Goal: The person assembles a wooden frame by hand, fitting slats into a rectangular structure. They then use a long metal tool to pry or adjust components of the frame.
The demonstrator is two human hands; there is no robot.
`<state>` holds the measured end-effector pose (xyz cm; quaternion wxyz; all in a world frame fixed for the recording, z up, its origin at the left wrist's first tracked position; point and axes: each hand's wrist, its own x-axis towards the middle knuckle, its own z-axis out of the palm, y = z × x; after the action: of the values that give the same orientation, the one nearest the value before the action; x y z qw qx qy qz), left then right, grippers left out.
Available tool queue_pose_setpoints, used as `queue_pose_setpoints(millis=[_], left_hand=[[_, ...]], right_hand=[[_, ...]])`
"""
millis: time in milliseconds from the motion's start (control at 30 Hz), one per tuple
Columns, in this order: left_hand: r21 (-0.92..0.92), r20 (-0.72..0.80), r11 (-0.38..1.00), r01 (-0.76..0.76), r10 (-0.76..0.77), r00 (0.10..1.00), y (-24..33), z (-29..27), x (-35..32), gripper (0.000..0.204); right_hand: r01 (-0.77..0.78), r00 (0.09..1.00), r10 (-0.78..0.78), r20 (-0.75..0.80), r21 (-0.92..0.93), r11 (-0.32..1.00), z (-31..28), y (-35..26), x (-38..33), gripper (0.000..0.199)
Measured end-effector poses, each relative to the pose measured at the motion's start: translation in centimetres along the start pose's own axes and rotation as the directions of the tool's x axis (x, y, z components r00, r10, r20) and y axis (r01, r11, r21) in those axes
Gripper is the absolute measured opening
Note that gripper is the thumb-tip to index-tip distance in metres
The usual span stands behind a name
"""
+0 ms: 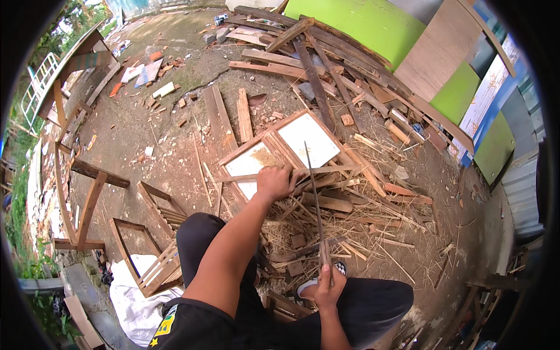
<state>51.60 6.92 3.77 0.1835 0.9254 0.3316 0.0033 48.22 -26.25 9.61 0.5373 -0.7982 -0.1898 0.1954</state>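
My left hand (275, 182) is closed around a thin wooden strip (332, 169), pressing it across a wooden frame with white panels (309, 140). In my right hand (331, 286) is the wooden handle of a handsaw (316, 207). Its long, narrow blade points away from me and crosses the strip just right of my left hand; whether the teeth touch the wood cannot be made out. Pale sawdust (265, 157) lies on the panel beyond my left hand. Broken wood pieces (326, 201) and straw-like splinters spread beneath and right of the frame.
A pile of planks (315, 70) stretches along the far right, before green boards (361, 26). Wooden chair-like frames (87, 204) and a slatted piece (157, 271) stand at left beside a white sack (137, 303). Rubble (149, 70) litters the far ground. My sandalled foot (308, 289) is near the saw handle.
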Motion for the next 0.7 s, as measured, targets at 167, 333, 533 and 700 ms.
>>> queue_pose_setpoints(millis=[167, 333, 533, 700], left_hand=[[-0.002, -0.085, 1.000, -0.028, 0.028, 0.996, -0.2, 0.1, -0.6, 0.056], [0.016, -0.069, 1.000, -0.002, 0.004, 0.998, -0.5, 1.0, -0.1, 0.063], [0.061, -0.051, 0.994, -0.096, 0.099, 0.994, -0.9, 1.1, -0.6, 0.063], [0.033, -0.105, 0.997, -0.073, 0.076, 0.992, -0.7, 1.0, 0.1, 0.062]], right_hand=[[0.022, 1.000, -0.022, -0.006, 0.074, 0.997, -1.5, 0.4, -3.1, 0.041], [-0.013, 1.000, 0.011, 0.023, 0.057, 0.998, 1.5, -0.7, 3.6, 0.044], [-0.102, 0.995, 0.102, 0.011, 0.125, 0.987, 1.7, 0.5, 1.0, 0.041], [-0.049, 0.999, 0.051, -0.016, 0.084, 0.995, 2.5, -0.7, 2.2, 0.042]])
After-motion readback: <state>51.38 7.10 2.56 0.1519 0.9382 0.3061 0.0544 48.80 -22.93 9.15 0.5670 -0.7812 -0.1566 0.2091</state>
